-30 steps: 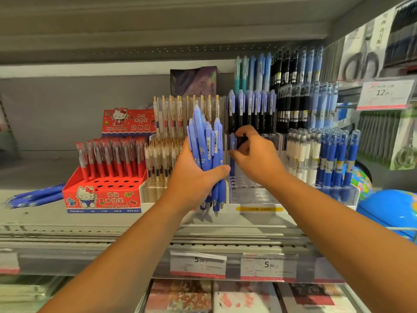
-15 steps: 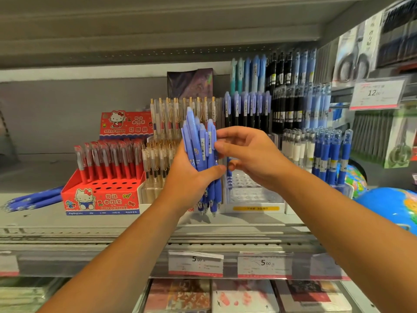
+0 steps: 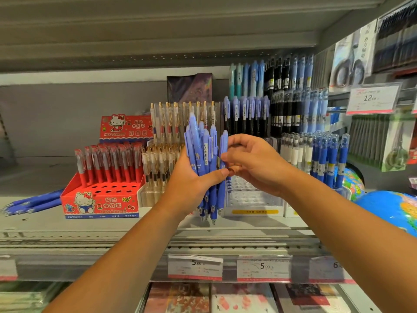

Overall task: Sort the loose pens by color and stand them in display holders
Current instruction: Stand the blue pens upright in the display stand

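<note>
My left hand (image 3: 191,184) grips an upright bundle of several blue pens (image 3: 204,152) in front of the shelf. My right hand (image 3: 255,163) pinches one blue pen (image 3: 223,145) at the bundle's right edge, between thumb and fingers. Behind my hands stands a clear display holder (image 3: 253,199) with open slots in its front rows and blue-capped pens (image 3: 247,109) standing in its back row. More loose blue pens (image 3: 33,203) lie flat on the shelf at far left.
A red Hello Kitty holder (image 3: 99,202) with red pens stands at left, a clear holder of gold-clip pens (image 3: 162,159) beside it. Blue and white pens (image 3: 325,157) stand at right, with a globe (image 3: 392,208) beyond. Price tags (image 3: 195,267) line the shelf edge.
My right hand left the clear holder, came back to the bundle and took hold of one pen at its right edge. The view has shifted slightly.
</note>
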The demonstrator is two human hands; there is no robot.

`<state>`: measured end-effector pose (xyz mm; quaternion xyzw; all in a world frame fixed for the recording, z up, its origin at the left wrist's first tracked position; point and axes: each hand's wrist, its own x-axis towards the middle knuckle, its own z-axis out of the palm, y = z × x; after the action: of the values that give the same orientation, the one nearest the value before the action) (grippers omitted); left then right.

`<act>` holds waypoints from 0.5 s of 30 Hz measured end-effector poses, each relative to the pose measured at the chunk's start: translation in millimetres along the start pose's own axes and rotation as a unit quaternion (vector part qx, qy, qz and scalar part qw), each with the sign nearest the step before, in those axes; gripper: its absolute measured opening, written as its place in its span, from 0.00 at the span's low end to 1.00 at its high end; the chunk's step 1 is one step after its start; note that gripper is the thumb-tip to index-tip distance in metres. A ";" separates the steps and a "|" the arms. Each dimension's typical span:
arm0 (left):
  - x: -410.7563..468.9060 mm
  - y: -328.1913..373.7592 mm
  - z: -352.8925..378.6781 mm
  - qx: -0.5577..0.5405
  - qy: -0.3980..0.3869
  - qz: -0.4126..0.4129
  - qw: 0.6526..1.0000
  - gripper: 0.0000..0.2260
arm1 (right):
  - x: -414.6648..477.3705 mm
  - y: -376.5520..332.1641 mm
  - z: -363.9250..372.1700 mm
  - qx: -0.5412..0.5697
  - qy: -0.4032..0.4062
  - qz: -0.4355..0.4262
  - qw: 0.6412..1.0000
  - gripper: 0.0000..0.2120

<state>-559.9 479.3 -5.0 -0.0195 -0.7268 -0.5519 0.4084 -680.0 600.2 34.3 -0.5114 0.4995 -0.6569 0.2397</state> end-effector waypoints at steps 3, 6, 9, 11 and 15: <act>0.8 -0.7 -1.8 0.008 0.024 -0.001 1.000 0.21 | 3.3 -1.1 -4.6 0.014 0.060 -0.018 0.998 0.09; 1.8 -1.6 -2.5 0.019 0.042 -0.005 0.999 0.24 | 7.8 -3.0 -13.8 -0.002 0.144 -0.056 0.988 0.13; 2.6 -2.6 -2.7 0.029 0.044 -0.004 0.999 0.25 | 13.2 -3.5 -23.3 -0.096 0.209 -0.098 0.968 0.18; 2.9 -3.0 -2.9 0.038 0.043 -0.006 0.998 0.25 | 18.7 -2.3 -28.0 -0.177 0.234 -0.115 0.949 0.23; 2.0 -4.3 -3.2 0.048 0.039 -0.013 0.998 0.25 | 29.6 6.8 -32.6 -0.316 0.267 -0.119 0.903 0.26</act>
<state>-561.4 474.2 -7.0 0.0314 -0.7357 -0.5225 0.4298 -721.8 586.6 41.7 -0.4219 0.6613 -0.6001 -0.1567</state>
